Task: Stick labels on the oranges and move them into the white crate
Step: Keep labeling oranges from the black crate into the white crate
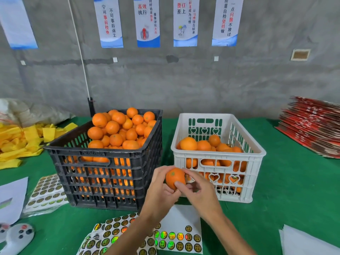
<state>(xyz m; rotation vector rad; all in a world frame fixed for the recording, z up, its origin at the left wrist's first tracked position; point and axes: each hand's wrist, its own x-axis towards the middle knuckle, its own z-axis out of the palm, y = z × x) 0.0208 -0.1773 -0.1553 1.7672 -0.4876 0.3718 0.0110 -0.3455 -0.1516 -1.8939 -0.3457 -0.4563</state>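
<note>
My left hand [161, 188] cups one orange [173, 176] from below, in front of the gap between the two crates. My right hand [198, 188] grips the same orange from the right, thumb pressed on its near side and fingers curled over its right side. A label between those fingers cannot be made out. The black crate [103, 181] on the left is heaped with oranges [117, 129]. The white crate [217, 173] on the right holds several oranges [202, 146], about half full. A label sheet [176, 238] with round holographic stickers lies on the table under my forearms.
More sticker sheets [46, 194] lie left of the black crate. Yellow foam sleeves [20, 142] are piled at the far left. Red flat cartons [311, 126] are stacked at the right. White paper [301, 243] lies at the bottom right, a white controller [18, 236] at the bottom left.
</note>
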